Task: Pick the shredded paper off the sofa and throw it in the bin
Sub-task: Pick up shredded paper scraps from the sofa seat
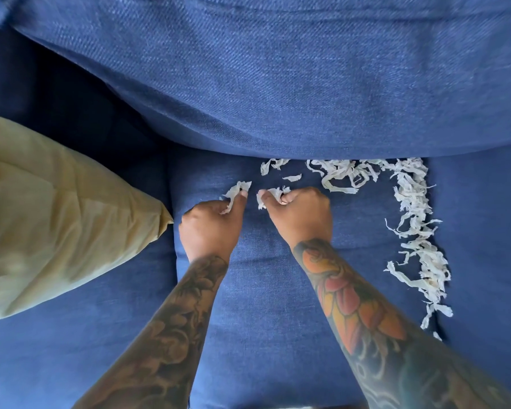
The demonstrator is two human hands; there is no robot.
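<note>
White shredded paper (413,219) lies on the blue sofa seat (263,290), in a band along the back cushion and down the seam at the right. My left hand (211,224) pinches a strip of paper (236,190) between thumb and fingers. My right hand (300,211) grips another small clump of shreds (273,193) just to its right. Both hands are curled, side by side at the middle of the seat. A few loose shreds (292,177) lie just beyond the hands. No bin is in view.
A beige cushion (50,214) rests on the seat at the left, its corner close to my left hand. The blue back cushion (278,84) bulges over the far edge of the seat. A seam (431,261) between seat cushions runs down the right.
</note>
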